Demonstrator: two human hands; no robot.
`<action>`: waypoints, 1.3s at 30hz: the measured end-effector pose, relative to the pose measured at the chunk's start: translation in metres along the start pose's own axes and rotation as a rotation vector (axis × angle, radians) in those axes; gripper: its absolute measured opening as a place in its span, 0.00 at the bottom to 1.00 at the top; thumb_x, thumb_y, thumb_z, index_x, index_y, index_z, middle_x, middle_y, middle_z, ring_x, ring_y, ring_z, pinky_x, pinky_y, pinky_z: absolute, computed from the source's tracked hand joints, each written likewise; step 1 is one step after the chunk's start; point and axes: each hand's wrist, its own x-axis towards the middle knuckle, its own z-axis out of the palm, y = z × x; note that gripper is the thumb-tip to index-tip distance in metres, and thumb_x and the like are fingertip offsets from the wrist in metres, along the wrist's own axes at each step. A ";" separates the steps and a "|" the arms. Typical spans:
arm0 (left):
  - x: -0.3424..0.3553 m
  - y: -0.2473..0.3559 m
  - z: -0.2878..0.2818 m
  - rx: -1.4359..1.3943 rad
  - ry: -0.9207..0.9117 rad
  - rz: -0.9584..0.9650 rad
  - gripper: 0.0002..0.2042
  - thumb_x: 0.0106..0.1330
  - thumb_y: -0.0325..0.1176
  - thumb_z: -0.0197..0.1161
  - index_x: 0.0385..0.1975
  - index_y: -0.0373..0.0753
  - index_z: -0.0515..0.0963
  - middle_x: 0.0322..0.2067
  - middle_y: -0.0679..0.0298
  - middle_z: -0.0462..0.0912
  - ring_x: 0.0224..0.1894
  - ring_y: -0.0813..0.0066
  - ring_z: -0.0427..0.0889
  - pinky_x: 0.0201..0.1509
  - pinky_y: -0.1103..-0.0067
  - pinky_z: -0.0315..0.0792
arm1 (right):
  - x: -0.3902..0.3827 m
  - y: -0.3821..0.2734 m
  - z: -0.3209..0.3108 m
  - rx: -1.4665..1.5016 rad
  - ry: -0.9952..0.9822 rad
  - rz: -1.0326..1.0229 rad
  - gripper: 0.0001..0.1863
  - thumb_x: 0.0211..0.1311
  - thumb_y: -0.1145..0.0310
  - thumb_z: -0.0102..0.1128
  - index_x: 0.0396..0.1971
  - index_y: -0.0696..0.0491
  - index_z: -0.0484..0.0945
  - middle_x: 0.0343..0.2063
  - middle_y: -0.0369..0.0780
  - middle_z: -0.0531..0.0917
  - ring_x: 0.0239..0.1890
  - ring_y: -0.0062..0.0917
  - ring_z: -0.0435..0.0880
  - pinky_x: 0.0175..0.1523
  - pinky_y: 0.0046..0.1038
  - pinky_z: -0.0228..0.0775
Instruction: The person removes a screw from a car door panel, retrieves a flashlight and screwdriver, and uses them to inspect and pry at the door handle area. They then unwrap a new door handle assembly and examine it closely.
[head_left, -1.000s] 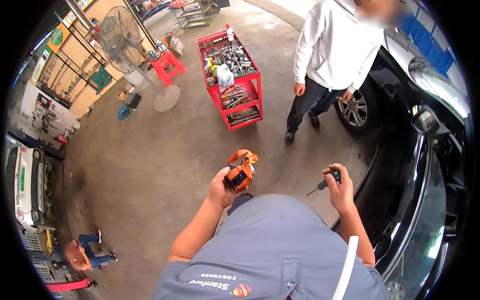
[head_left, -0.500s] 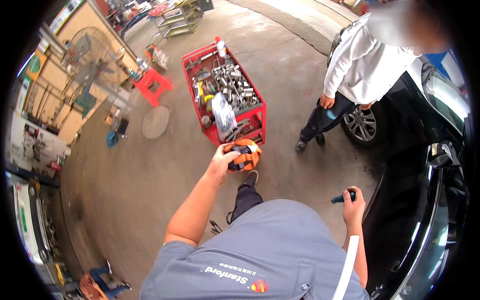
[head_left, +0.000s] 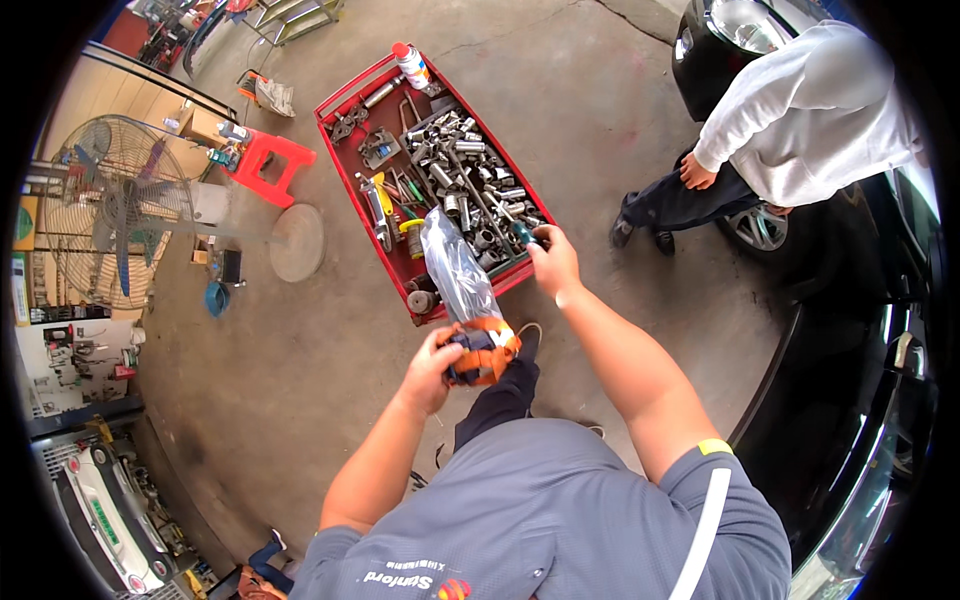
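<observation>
My left hand (head_left: 428,372) grips an orange-and-black strap bundle (head_left: 488,360), its loops standing out past the fingers. It is held low, just in front of the near end of a red tool trolley (head_left: 335,140). My right hand (head_left: 556,264) is closed around a short dark green cylinder-shaped tool (head_left: 523,234), over the trolley's right near corner; its exact kind cannot be made out. Beneath that tool lie many metal sockets (head_left: 462,205) and wrenches. A clear plastic bag (head_left: 455,262) rests in the tray between my two hands.
In the tray are also a spray can (head_left: 410,66) and a yellow-handled tool (head_left: 383,200). To the left stand a red stool (head_left: 270,165) and a large fan (head_left: 125,210). A person in a white hoodie (head_left: 800,125) stands right, near a black car (head_left: 835,385).
My right hand has come from beside the car, left and forward, to the trolley with the green tool. My left hand has drawn slightly back, still holding the strap bundle. The trolley appears closer.
</observation>
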 end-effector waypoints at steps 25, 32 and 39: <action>-0.014 -0.135 0.316 1.062 -1.019 -0.135 0.24 0.72 0.36 0.62 0.63 0.35 0.64 0.52 0.57 0.76 0.51 0.69 0.81 0.50 0.73 0.81 | -0.386 -0.096 -0.292 -0.348 0.416 0.134 0.40 0.52 0.62 0.75 0.66 0.46 0.66 0.65 0.42 0.68 0.58 0.43 0.78 0.57 0.43 0.76; -0.159 -0.290 0.408 1.244 -1.715 -0.160 0.33 0.67 0.30 0.66 0.68 0.32 0.57 0.61 0.51 0.66 0.62 0.61 0.73 0.64 0.67 0.74 | -0.555 -0.053 -0.345 -0.433 1.027 0.225 0.43 0.45 0.68 0.76 0.65 0.47 0.68 0.61 0.48 0.69 0.60 0.47 0.75 0.58 0.43 0.77; -0.267 -0.370 0.445 1.330 -1.983 -0.435 0.31 0.71 0.36 0.64 0.69 0.32 0.59 0.60 0.54 0.70 0.62 0.61 0.73 0.62 0.66 0.74 | -0.688 -0.056 -0.363 -0.370 1.305 0.455 0.43 0.43 0.65 0.78 0.64 0.46 0.69 0.59 0.49 0.70 0.61 0.47 0.74 0.61 0.43 0.75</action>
